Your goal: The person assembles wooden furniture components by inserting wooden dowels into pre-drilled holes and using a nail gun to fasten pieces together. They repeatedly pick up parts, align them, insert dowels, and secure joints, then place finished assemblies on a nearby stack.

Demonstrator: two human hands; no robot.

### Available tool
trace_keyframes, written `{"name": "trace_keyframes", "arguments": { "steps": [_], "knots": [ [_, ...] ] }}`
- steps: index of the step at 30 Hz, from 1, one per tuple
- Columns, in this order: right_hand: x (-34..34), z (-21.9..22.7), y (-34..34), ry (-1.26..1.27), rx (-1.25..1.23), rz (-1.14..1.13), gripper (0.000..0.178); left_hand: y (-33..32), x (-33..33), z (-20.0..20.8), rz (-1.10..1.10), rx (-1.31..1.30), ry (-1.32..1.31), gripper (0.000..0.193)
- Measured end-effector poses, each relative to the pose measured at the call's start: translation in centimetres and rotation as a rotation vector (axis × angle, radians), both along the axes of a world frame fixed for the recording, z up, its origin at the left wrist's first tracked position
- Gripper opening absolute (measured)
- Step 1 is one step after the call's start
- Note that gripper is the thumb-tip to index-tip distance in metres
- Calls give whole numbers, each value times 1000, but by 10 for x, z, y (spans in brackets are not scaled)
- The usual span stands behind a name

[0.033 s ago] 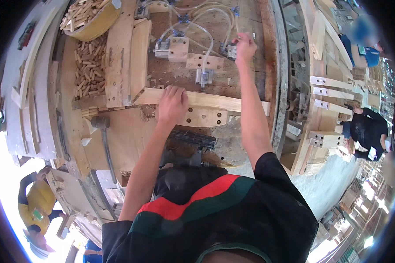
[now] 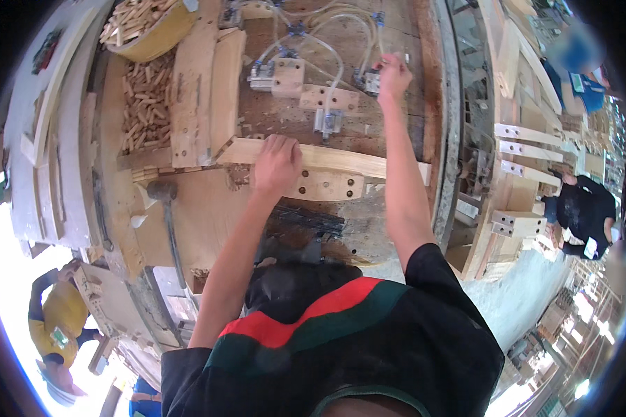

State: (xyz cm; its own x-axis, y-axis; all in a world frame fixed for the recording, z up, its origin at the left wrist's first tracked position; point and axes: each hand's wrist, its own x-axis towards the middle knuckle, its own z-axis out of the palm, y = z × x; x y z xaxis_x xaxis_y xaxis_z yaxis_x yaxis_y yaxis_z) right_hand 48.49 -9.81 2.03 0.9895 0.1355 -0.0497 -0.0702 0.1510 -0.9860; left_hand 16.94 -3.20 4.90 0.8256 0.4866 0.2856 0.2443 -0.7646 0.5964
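Note:
My left hand (image 2: 279, 165) is closed over a long pale wooden rail (image 2: 341, 159), near its left end. The rail lies across the bench, with a shorter wooden piece with dark screw holes (image 2: 327, 186) along its near side. Farther off to the right, my right hand (image 2: 394, 75) is curled, fingertips drawn together, beside a small metal air cylinder (image 2: 372, 82); what it pinches, if anything, is hidden. A second air cylinder (image 2: 327, 124) points at the rail, and a third cylinder (image 2: 261, 76) sits against a wooden block (image 2: 288, 76). Clear air tubes (image 2: 320, 45) link them.
Loose wooden dowels (image 2: 146, 104) fill a bin on the left, below a yellow tub (image 2: 153, 45) of more dowels. A hammer (image 2: 165, 198) lies nearer me. Drilled wooden parts (image 2: 518, 222) stand on the right. People work at right (image 2: 583, 212) and lower left (image 2: 64, 313).
The whole scene has shifted very slightly to the right in the picture. Both hands keep their places on the bench.

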Motion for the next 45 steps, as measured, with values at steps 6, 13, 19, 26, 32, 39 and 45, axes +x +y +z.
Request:
{"name": "trace_keyframes", "arguments": {
  "steps": [6,13,19,26,32,39,45],
  "knots": [
    [0,5,-4,-62,-78,-27,35,-1,6,1,-9,-25,-39,6],
    [-94,72,-46,-246,-70,10,35,-1,-2,2,6,-13,-13,5],
    [-228,105,-131,-220,-189,195,30,0,-3,0,-6,6,-31,8],
    [-315,108,-205,-349,-559,315,19,-12,-5,13,-18,-78,265,24],
    [-337,121,-230,-320,-613,366,25,-19,-2,2,-83,42,63,22],
    [-350,66,-253,-345,-747,372,20,-21,-21,-9,-110,214,63,36],
    [-346,57,-255,-335,-742,353,20,-41,-71,3,-157,246,240,51]
  ]
}}
